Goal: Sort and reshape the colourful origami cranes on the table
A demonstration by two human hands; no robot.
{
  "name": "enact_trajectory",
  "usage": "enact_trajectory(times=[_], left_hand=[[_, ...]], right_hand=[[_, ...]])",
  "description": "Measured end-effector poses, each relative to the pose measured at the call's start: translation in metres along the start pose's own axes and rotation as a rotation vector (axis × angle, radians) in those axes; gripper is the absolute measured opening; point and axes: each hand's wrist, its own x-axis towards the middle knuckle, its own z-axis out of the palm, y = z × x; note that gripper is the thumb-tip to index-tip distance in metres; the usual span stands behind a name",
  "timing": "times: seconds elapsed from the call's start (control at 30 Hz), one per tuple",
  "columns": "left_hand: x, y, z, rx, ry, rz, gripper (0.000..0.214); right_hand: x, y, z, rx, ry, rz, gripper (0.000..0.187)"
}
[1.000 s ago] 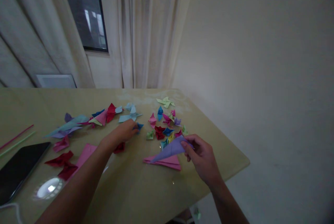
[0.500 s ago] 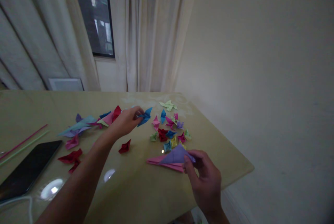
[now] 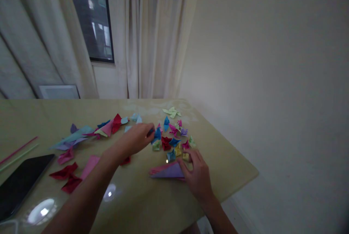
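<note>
My left hand [image 3: 137,139] pinches a blue folded-paper piece [image 3: 157,134] at the left side of a cluster of small origami pieces. Part of that piece is hidden by my fingers. Below the cluster, a purple folded paper [image 3: 171,171] lies over pink folded paper [image 3: 155,169]. My right hand [image 3: 197,174] is at its right end, thumb and forefinger apart, the thumb by the paper's edge. The forefinger is close to a yellow piece [image 3: 187,157]. A dark red piece [image 3: 166,143] and another blue one [image 3: 174,142] sit in the cluster.
A black phone [image 3: 25,183] and two thin sticks [image 3: 19,150] lie at the left. More coloured paper [image 3: 73,137] spreads across the table's left half. A pale green pinwheel-like piece [image 3: 172,112] lies at the back. The table's right edge [image 3: 231,143] runs beside the wall.
My left hand has brought the blue piece right and down to the cluster. My right hand has lowered the purple paper onto the pink and loosened its fingers. The view has shifted slightly.
</note>
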Motion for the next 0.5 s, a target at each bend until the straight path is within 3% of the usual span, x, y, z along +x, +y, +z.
enact_trajectory(times=[0.1,0.17,0.27,0.37,0.5], left_hand=[[0.002,0.018,0.016,-0.124,-0.110,0.172,0.023],[0.003,0.027,0.020,-0.223,-0.137,0.249,0.022],[0.007,0.024,0.020,-0.256,-0.095,0.198,0.023],[0.011,-0.008,0.022,-0.161,-0.007,0.026,0.028],[0.004,-0.075,0.037,0.090,0.066,-0.266,0.038]], right_hand=[[0.028,-0.015,0.001,0.233,-0.055,0.000,0.048],[0.046,-0.020,0.005,0.318,-0.126,-0.017,0.033],[0.070,-0.019,0.014,0.352,-0.220,-0.061,0.014],[0.093,-0.010,0.023,0.281,-0.204,-0.071,0.013],[0.127,0.003,0.028,0.009,-0.258,-0.049,0.016]])
